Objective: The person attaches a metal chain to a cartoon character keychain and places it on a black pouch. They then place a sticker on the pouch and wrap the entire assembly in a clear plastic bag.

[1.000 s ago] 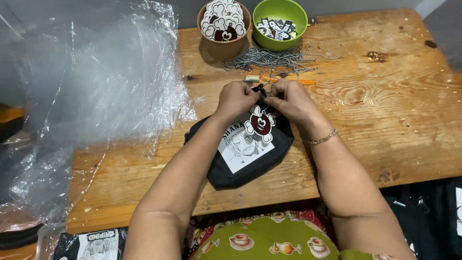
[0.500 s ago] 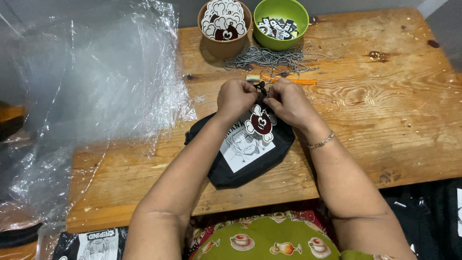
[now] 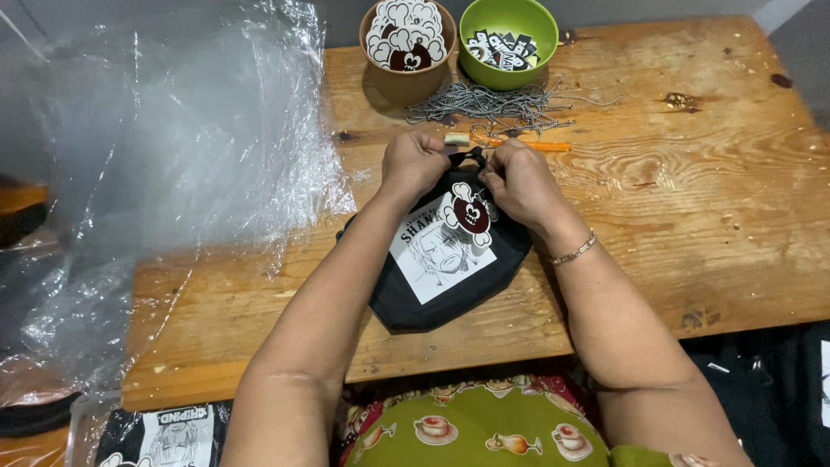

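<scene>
Remaining pinched together on the black fabric pouch's [image 3: 437, 277] loop, left hand [image 3: 413, 162] and right hand [image 3: 517, 182] show no shift.

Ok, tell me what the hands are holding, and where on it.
Both the left hand and right hand pinch the small black fabric pouch at its top edge.

Worn wooden table [image 3: 692, 216], clear plastic sheeting [image 3: 164, 164] alongside.
</scene>
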